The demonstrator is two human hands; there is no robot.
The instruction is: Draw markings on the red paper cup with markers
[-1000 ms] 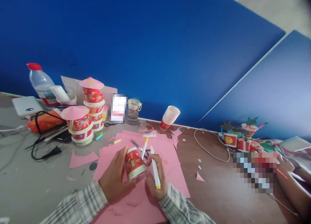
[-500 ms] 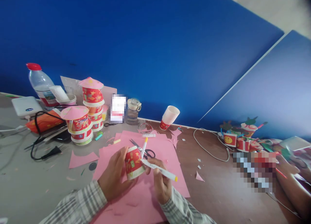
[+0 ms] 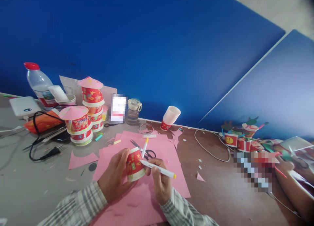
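The left hand curls round the cup over the pink paper while the right hand pinches a pen, tip at the cup's side, seemingly to draw, which calls for steady support and light strokes.

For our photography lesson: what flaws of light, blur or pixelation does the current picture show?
Head view: coarse pixels mask the bright upright rectangle; head view: the red cup has small print too soft to read; head view: the co-worker's hand looks blurred; head view: the top right corner falls dark.
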